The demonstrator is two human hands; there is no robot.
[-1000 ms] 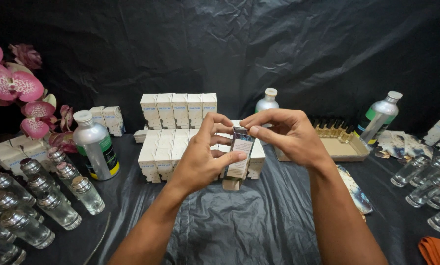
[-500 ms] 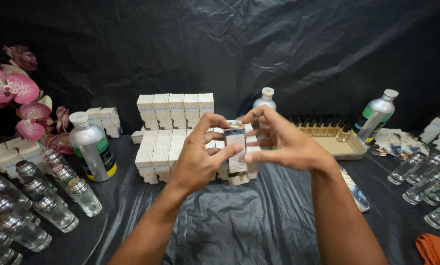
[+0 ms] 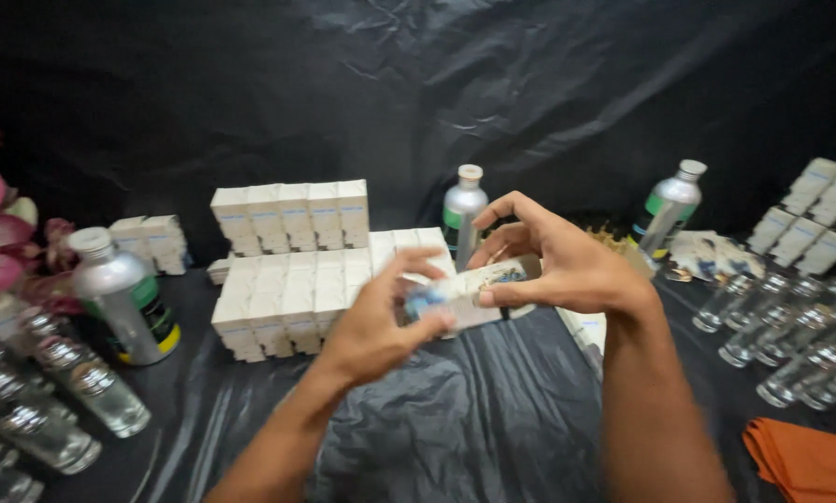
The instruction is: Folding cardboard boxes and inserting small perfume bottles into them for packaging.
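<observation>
- Box [image 3: 479,293], small and white, now tipped sideways at frame centre, earlier upright.
- Clamped between left hand [image 3: 381,321] and right hand [image 3: 553,261].
- Black plastic sheet [image 3: 493,419] below; stacked white cartons [image 3: 292,251] behind, centre left.

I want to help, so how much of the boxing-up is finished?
Done: many small white cardboard boxes stand stacked in rows on the black plastic sheet. In hand: the left hand and right hand both grip one more small white box, tipped sideways. Left: lots of small clear glass bottles lie unboxed on the left, and more on the right.
</observation>
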